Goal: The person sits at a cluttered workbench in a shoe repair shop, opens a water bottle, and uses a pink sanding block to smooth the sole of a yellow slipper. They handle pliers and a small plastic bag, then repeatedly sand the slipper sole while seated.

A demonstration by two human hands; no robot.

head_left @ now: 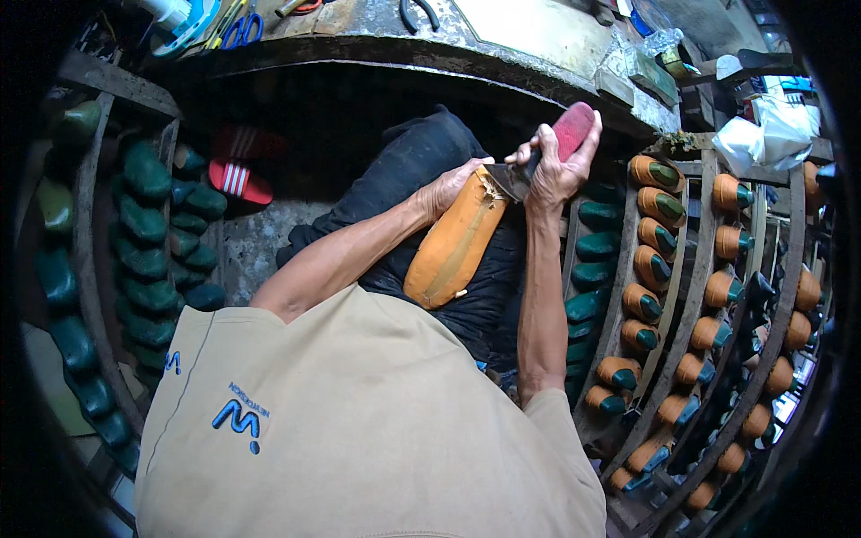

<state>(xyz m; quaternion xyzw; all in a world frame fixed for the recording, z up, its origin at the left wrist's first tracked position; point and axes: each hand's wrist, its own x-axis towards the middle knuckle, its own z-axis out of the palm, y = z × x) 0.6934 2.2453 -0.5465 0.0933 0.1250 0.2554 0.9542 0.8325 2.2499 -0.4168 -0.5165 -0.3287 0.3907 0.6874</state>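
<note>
An orange leather shoe upper on a last (456, 242) lies across my lap with its sole side up. Its far end has gathered, ragged edges, and a small pale bit sticks out at the near end. My left hand (451, 187) is closed around the far end from the left, thumb and fingers pressed near its tip. In my right hand (554, 175) is a dark metal hand tool with a red handle (574, 130), its fingers wrapped round the grip. The tool's metal head touches or nearly touches the shoe's gathered edge; whether it has jaws or a blade I cannot tell.
Ahead stands a worn workbench (538, 40) with blue-handled scissors (242, 30) and black-handled pliers (419, 13). Wooden racks with green lasts (143, 211) stand left; racks with orange shoes (659, 202) stand right. Red striped slippers (240, 181) lie on the floor.
</note>
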